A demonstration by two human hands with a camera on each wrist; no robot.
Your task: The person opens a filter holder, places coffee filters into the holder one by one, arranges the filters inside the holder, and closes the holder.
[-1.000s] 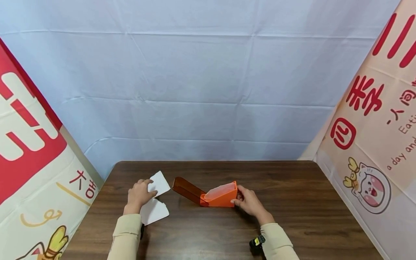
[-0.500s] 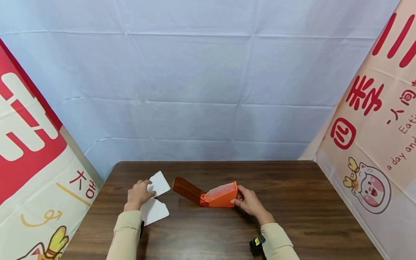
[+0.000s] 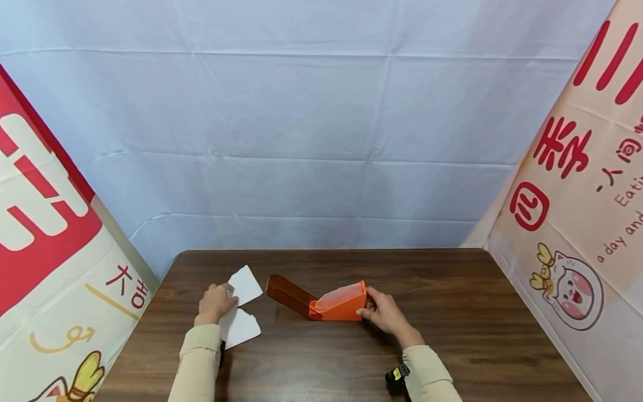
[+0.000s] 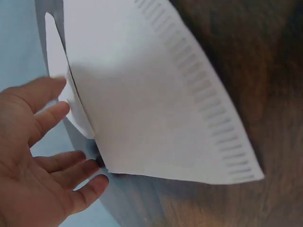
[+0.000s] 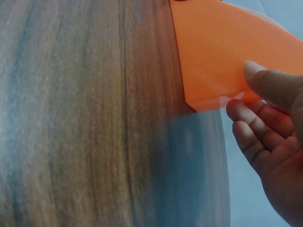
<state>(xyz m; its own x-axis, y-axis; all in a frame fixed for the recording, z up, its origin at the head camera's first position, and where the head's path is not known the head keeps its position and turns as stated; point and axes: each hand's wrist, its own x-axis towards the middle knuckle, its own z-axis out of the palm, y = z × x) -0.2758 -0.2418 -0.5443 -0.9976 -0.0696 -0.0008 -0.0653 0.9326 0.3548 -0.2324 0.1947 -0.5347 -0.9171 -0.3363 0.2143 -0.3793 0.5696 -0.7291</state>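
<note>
In the head view, two sets of white paper coffee filters lie on the left of the table: a far one (image 3: 246, 286) and a near one (image 3: 241, 328) with a crimped edge. My left hand (image 3: 216, 301) reaches over them, thumb and index fingertips at the far filter's left edge. The left wrist view shows those fingers (image 4: 49, 118) spread and fairly straight. My right hand (image 3: 385, 314) grips the tall right end of an orange filter box (image 3: 341, 312), thumb on its near side and fingers behind. Its see-through brown lid (image 3: 290, 296) is tipped open leftward, and pale filters (image 3: 341, 296) stand inside.
The dark wooden table (image 3: 321, 363) ends at a rounded far edge, close before a pale blue cloth backdrop (image 3: 301, 139). Printed banners stand at the left (image 3: 55, 223) and right (image 3: 572, 223).
My left hand's fingertips have drawn back slightly to the left over the far filter, baring more of it. The right hand and orange filter box stay in place.
</note>
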